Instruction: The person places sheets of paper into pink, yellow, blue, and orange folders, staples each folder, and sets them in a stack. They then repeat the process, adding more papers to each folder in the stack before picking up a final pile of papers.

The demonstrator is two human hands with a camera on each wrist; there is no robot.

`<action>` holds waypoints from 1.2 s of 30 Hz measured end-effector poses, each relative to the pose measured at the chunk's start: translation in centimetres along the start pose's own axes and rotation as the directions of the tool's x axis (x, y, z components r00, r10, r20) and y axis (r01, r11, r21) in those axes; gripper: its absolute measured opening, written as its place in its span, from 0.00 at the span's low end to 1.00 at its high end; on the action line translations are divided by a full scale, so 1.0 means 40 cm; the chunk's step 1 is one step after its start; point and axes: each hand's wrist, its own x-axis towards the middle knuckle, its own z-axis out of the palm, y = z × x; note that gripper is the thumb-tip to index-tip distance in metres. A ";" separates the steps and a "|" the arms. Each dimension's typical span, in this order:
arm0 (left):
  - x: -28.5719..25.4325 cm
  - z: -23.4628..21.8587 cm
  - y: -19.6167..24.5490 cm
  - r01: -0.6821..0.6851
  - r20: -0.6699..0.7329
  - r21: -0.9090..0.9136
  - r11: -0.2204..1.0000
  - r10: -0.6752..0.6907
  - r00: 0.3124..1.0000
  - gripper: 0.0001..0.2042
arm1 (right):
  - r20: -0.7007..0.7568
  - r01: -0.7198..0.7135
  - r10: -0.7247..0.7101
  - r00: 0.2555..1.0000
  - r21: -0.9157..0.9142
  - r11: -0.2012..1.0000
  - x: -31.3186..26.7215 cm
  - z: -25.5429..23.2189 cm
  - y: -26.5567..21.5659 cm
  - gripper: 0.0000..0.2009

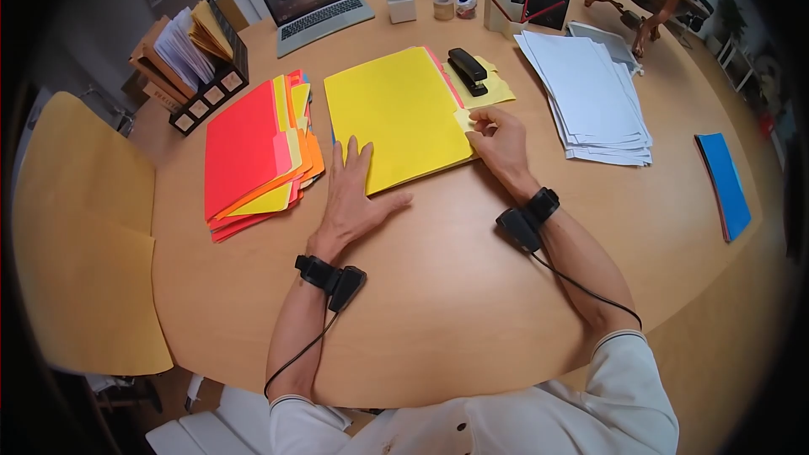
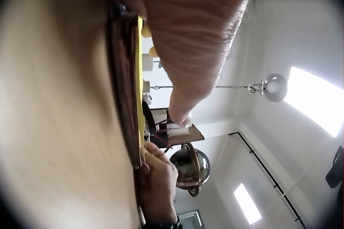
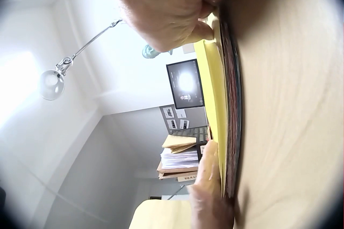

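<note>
A yellow file folder (image 1: pixel 396 109) lies on top of a stack whose pink and blue edges peek out beneath. My left hand (image 1: pixel 347 198) rests at the stack's near left corner, fingers spread over the yellow cover and thumb out toward the table. At the right edge, my right hand (image 1: pixel 506 150) pinches the yellow folder by its pale tab (image 1: pixel 463 120) between thumb and curled fingers. From the right wrist view, the yellow folder (image 3: pixel 214 84) shows edge-on above the darker layers. A black stapler (image 1: pixel 468 72) sits on yellow sticky sheets (image 1: pixel 491 88) beyond the right hand.
Left of the stack is a fanned pile of red, orange and yellow folders (image 1: pixel 244 147). White papers (image 1: pixel 586 101) lie to the right, with a blue folder (image 1: pixel 725 185) near the table's right edge. A laptop (image 1: pixel 313 0), file rack (image 1: pixel 211 93) and pen holder (image 1: pixel 506 13) stand behind.
</note>
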 end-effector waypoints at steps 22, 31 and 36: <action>0.011 0.042 -0.041 0.053 -0.115 -0.204 0.978 -0.078 0.990 0.32 | 0.026 -0.070 0.068 0.997 0.115 0.991 0.010 0.006 0.003 0.26; -0.002 0.028 -0.033 0.207 -0.341 -0.346 0.915 -0.328 0.881 0.22 | 0.171 -0.024 0.051 0.984 -0.161 0.987 -0.008 -0.017 -0.053 0.27; -0.003 0.024 -0.018 0.208 -0.363 -0.423 0.882 -0.376 0.853 0.21 | 0.155 0.023 0.017 0.988 -0.253 0.967 -0.027 -0.013 -0.084 0.23</action>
